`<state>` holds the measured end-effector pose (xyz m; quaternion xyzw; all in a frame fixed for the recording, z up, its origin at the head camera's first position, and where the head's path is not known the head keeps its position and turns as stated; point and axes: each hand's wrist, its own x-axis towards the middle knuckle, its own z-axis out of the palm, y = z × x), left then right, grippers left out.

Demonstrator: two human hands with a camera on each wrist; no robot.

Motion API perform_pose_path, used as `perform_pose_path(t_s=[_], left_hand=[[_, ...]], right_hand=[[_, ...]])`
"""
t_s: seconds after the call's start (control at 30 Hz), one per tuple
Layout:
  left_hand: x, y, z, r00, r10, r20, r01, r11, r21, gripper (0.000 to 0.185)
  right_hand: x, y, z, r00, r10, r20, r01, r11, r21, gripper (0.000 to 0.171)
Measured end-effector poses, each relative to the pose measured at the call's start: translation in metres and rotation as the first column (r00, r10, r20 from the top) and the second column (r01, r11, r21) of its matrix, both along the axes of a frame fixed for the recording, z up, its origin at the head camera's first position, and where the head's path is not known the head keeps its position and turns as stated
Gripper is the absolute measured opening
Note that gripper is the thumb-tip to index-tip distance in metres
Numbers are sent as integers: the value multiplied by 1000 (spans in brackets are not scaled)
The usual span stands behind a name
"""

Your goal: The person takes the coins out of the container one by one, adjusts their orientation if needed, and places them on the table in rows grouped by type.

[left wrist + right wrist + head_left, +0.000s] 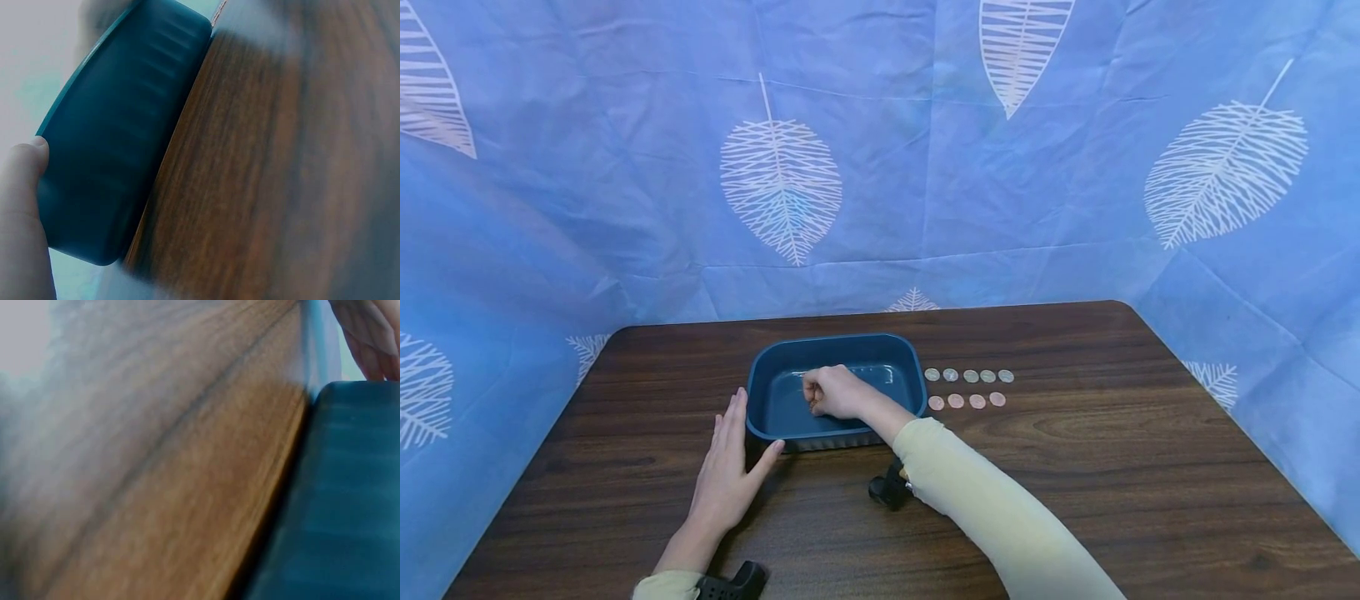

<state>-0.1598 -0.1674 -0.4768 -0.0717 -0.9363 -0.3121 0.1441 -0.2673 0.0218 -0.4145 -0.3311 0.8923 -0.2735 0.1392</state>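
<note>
A dark blue rectangular dish [762, 408] with a ribbed outer wall stands on the wooden table. Beside its left front corner lies my left hand [724, 471], fingers stretched along the left side and thumb at the front. In the left wrist view the thumb [28, 165] touches the dish's edge. My right hand [837, 392] reaches over the front rim into the dish, its fingers curled downward. Whatever may be between those fingertips is hidden. To the right of the dish lie a row of silver-coloured coins [971, 377] and, nearer me, a row of copper-coloured coins [977, 402].
The dark brown table [1112, 467] has rounded far corners. A blue cloth with white leaf shapes [880, 183] hangs behind it and at both sides. Black wrist devices [889, 487] sit below both wrists.
</note>
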Motion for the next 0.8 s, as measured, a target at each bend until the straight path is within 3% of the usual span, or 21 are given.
perform_pose_path(t_s=[0.47,0.8], left_hand=[[1,1,3,1000,6,16,-6,1000,5,88],[1,0,1,1000,-2,-21,2,1000,-7,87]], right_hand=[[3,36,19,1000,14,4,-14,999,-36,8],[0,73,27,999,-3,-44,-1,996,-87,10]])
